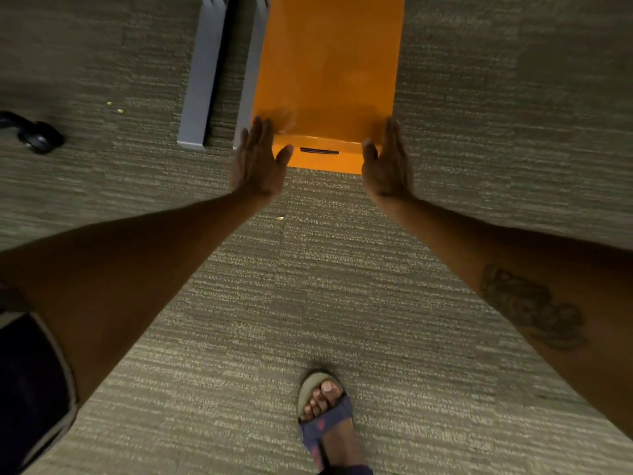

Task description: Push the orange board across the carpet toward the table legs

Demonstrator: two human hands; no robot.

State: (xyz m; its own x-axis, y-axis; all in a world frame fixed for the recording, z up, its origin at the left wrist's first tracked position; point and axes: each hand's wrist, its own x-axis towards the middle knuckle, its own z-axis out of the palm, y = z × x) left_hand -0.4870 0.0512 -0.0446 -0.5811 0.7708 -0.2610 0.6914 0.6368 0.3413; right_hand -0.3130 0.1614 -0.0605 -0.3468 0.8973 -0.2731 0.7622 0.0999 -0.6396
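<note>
orange board (pixel 329 63) lies flat on carpet (pixel 342 286), long axis straight ahead, grey table legs (pixel 205 73) just left of it; left hand (pixel 257 162) and right hand (pixel 387 166) open, flat on its near corners, equally close

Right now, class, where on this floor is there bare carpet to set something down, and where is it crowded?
Free: the wide carpet right of the orange board, and the strip between the forearms, from the board's near end to the sandalled foot. Crowded: left of the board, where the grey table legs sit beside the left hand.
</note>
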